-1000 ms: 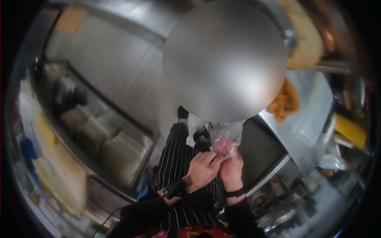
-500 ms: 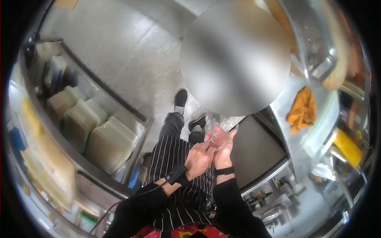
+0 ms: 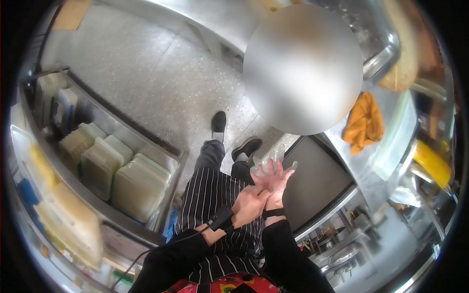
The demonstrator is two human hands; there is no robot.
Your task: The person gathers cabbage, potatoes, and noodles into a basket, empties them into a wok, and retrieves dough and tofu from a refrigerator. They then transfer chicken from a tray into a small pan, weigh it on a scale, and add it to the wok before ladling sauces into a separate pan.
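Note:
My right hand (image 3: 274,184) is held palm up with its fingers spread, inside a clear disposable glove (image 3: 275,152). The loose tips of the glove stick out past my fingers. My left hand (image 3: 248,206) is closed, pinching the glove's cuff against the heel of the right palm. A black strap goes round each wrist, and the left one has a cable. Both hands are in front of the striped apron (image 3: 210,195).
At left stands an open metal drawer (image 3: 161,215) with several lidded plastic containers (image 3: 141,185). An orange cloth (image 3: 364,124) lies on the steel counter at right, near a yellow object (image 3: 432,164). A dark panel (image 3: 312,185) is beside my right hand. A grey blur covers the upper middle.
The glove was bunched over my right hand's fingers; now it is drawn down and the fingers are spread inside it. My left hand has pulled its grip towards the right wrist.

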